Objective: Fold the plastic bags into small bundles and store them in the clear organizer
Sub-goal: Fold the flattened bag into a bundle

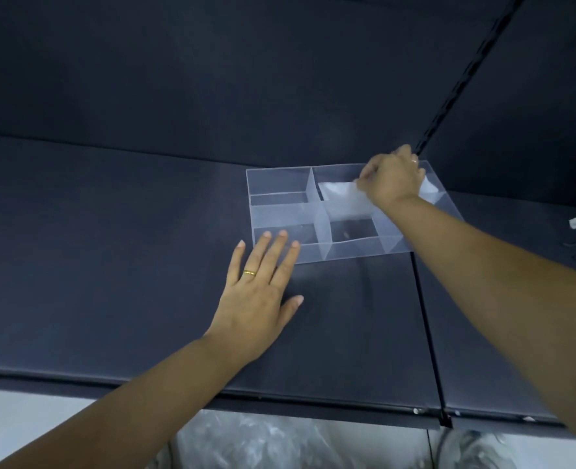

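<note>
Fingers [367,173] of the right hand [394,180] pinch the folded bag [339,195] inside the organizer [308,211]; left hand [258,292] lies flat.

Folded white bag [339,195] inside clear organizer [281,214], far-right compartment

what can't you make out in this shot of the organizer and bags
head view:
- folded bag: the right hand covers part of it, so its fold is unclear
- organizer: far right corner hidden by that hand
- white scrap on the shelf: too small to identify
- plastic under the shelf: blurred, cut by the bottom edge
</note>
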